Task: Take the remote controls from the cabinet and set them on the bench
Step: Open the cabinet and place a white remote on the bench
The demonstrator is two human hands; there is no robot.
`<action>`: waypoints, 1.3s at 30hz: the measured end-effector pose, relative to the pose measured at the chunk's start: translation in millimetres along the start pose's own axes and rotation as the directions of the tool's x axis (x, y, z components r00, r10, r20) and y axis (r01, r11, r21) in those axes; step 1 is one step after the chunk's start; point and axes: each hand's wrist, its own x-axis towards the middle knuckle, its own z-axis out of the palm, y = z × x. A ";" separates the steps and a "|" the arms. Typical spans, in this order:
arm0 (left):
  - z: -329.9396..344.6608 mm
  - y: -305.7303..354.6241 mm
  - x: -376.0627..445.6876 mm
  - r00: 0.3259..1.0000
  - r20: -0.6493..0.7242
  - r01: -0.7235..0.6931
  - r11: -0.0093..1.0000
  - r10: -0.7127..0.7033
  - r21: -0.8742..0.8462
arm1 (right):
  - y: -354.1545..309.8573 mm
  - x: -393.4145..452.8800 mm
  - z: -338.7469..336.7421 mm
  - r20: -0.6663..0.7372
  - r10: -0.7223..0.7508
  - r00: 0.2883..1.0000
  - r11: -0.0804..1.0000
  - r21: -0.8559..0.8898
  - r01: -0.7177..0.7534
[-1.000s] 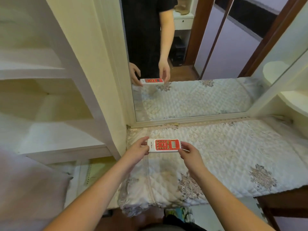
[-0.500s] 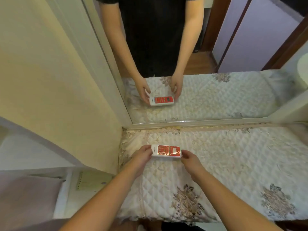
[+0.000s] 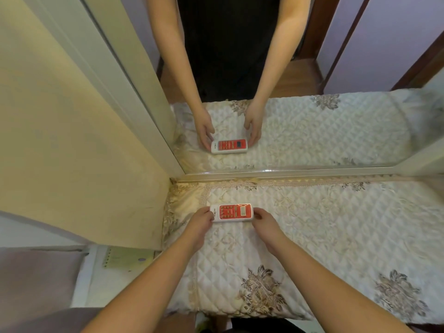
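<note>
Setting remote down on table.
Left hand and right hand pinch its ends (flat on quilt); next: let go, fetch another.

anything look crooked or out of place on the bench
Nothing stands out. The remote lies flat and square on the quilted cover, with the left hand and right hand at its ends.

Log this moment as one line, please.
stage: placing | remote control flat on quilted bench | left hand, right hand at its ends | mirror behind
</note>
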 end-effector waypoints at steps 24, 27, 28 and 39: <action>-15.7 -6.5 5.1 0.999 -0.048 0.009 1.000 -0.010 -0.023 | 15.7 12.4 -7.9 0.010 0.015 1.000 0.999 -0.029 -0.015; -19.8 -7.5 3.8 0.994 -0.108 -0.018 1.000 0.021 0.025 | 18.1 9.6 -9.6 -0.030 -0.002 1.000 0.998 -0.060 0.000; -20.8 -6.8 1.4 0.991 -0.131 -0.027 0.998 0.034 0.052 | 19.8 8.6 -10.6 -0.042 -0.007 0.999 0.997 -0.073 0.003; -31.3 -19.1 -43.5 0.956 -0.183 -0.147 0.913 0.230 0.380 | 27.9 -2.1 -6.6 0.037 -0.163 0.986 0.939 -0.301 0.167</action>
